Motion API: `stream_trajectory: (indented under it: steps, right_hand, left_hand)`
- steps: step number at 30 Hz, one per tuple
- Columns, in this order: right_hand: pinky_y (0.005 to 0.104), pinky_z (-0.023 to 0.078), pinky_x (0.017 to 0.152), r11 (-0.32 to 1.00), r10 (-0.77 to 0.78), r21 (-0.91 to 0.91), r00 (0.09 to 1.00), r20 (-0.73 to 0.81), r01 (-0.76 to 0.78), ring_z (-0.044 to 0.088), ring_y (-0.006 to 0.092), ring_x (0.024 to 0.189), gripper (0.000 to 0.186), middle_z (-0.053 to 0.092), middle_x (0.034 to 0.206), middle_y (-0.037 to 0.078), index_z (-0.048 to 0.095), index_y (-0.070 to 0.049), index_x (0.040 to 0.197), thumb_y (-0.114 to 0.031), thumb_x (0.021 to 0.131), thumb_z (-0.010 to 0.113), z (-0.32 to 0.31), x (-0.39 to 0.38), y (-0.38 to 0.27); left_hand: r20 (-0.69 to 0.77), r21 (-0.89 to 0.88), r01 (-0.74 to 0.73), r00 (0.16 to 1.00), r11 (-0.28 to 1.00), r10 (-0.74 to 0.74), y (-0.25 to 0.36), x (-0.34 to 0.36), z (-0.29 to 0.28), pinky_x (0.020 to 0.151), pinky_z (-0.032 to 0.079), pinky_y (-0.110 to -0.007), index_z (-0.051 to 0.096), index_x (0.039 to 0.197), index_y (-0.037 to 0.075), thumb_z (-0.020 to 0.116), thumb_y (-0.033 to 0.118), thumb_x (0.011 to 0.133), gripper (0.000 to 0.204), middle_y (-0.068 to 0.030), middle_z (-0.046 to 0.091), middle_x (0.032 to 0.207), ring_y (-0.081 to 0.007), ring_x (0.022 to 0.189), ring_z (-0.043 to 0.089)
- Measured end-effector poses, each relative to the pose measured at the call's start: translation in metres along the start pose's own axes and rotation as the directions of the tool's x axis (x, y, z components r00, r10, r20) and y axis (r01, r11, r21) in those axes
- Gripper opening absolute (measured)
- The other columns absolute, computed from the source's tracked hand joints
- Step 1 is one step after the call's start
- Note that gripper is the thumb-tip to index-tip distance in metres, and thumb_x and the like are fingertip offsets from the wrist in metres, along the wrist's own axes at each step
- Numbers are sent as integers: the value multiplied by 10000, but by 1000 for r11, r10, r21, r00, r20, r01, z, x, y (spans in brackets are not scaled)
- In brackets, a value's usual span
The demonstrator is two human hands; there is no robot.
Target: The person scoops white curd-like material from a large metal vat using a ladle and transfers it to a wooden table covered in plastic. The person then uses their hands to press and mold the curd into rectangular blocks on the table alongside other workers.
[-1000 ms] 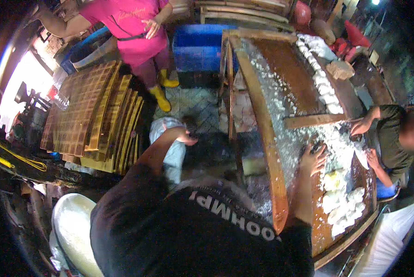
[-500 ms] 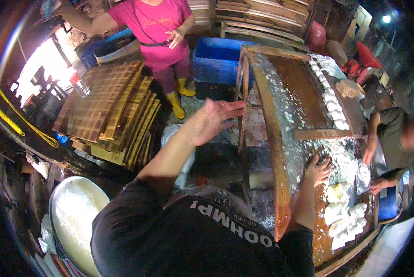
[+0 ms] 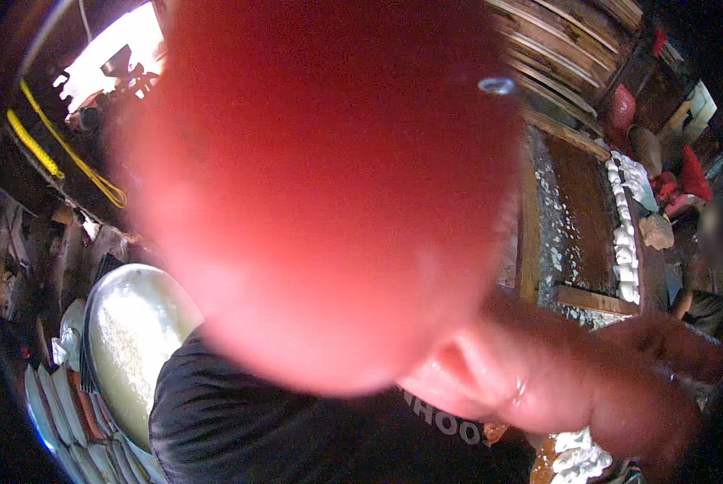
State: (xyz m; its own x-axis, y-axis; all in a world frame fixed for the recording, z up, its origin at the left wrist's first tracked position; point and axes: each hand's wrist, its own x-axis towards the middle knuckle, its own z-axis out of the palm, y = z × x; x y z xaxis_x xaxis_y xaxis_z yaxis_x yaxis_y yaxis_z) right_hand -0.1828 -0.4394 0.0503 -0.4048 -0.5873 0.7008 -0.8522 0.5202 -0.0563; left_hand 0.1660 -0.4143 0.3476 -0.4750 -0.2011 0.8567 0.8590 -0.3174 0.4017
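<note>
A bare hand, apparently my left hand (image 3: 337,242), looms right in front of the view, large, red and blurred. Some of its fingers reach toward the lower right; what it touches or holds cannot be made out. My right hand does not show. Behind the fingers, a wooden worktable (image 3: 531,234) dusted with white crumbs is partly covered. White dough-like lumps (image 3: 624,234) lie in a row along its far right side, and more white lumps (image 3: 575,460) show at the lower edge.
A large round tub (image 3: 127,347) with pale contents stands at left, beside stacked grey-white packets (image 3: 63,411). Yellow rope (image 3: 35,145) hangs at upper left. Wooden slats (image 3: 563,48) and red bags (image 3: 620,109) are at the back right. A blurred person (image 3: 712,242) is at far right.
My left hand appears to have risen from beside the table to close before the view, hiding the middle. My right hand, earlier on the table, is no longer seen. The view has shifted.
</note>
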Motion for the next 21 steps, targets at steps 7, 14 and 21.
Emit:
stream_trajectory:
  steps: [7, 14, 21]
  right_hand:
    - [486, 266, 915, 859, -410, 451, 855, 317, 245, 354, 361, 1099, 512, 376, 1201, 171, 406, -165, 1176, -505, 794, 378, -29, -28, -145]
    - [485, 264, 916, 841, -468, 465, 801, 372, 275, 351, 360, 1102, 508, 376, 1201, 171, 407, -164, 1175, -501, 795, 377, -20, -39, -201]
    - [484, 262, 918, 841, -475, 465, 792, 384, 279, 348, 360, 1104, 504, 376, 1201, 172, 408, -164, 1174, -497, 797, 375, -15, -40, -214]
  left_hand:
    - [2, 15, -1, 1000, 1000, 1, 8, -10, -36, 986, 88, -367, 376, 1182, 2, 107, 638, 735, 822, -162, 343, 1239, -227, 1188, 246]
    - [-55, 140, 17, 998, 990, -10, 17, -22, -62, 983, 98, -369, 381, 1178, 3, 131, 621, 738, 798, -160, 346, 1236, -228, 1183, 253]
    - [-96, 187, -1, 995, 982, 19, 37, -36, -71, 980, 107, -371, 386, 1173, 5, 155, 605, 741, 775, -158, 348, 1233, -229, 1177, 261]
